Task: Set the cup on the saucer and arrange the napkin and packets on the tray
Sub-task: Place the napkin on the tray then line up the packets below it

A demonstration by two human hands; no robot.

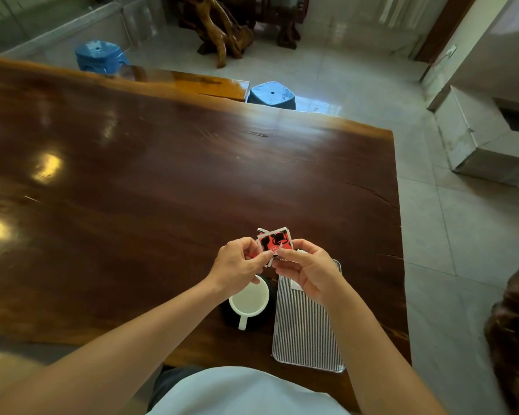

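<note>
Both hands hold red-and-black packets in the air above the table. My left hand pinches them at their left edge, my right hand at their lower right. Below my left wrist stands a white cup with its handle toward me, on a dark saucer. To its right lies a striped metal tray. A small white piece, perhaps the napkin, shows on the tray under my right hand and is mostly hidden.
The dark wooden table stretches far to the left and back. Its right edge runs just beyond the tray. Two blue stools stand behind the far edge, with tiled floor to the right.
</note>
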